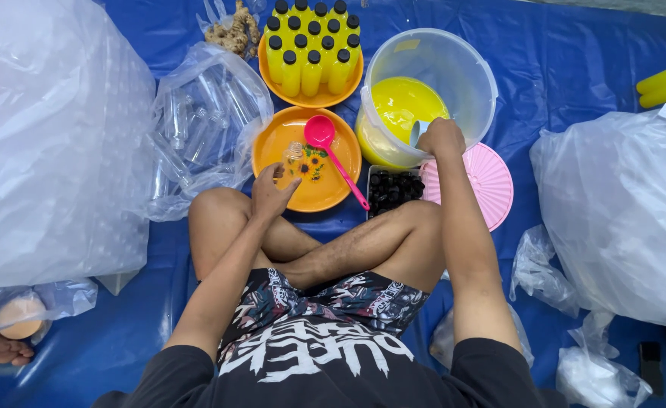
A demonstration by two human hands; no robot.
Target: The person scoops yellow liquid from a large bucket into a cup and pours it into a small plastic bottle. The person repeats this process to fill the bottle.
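I sit cross-legged on a blue tarp. My left hand (pixel 271 193) holds a small clear bottle (pixel 293 153) upright over an orange bowl (pixel 340 156); a pink funnel-like scoop (pixel 320 133) rests in that bowl. My right hand (pixel 440 138) is at the rim of a clear bucket (pixel 454 68) of yellow liquid (pixel 405 102), gripping a pale scoop (pixel 418 132) dipped inside it. A dark tray of black caps (pixel 393 190) lies between my knee and the bucket.
A second orange bowl (pixel 303 97) behind holds several filled yellow bottles (pixel 310 45) with black caps. A bag of empty clear bottles (pixel 204 113) lies left, big plastic bags far left (pixel 46 136) and right (pixel 620 204). A pink lid (pixel 484 181) lies beside the bucket.
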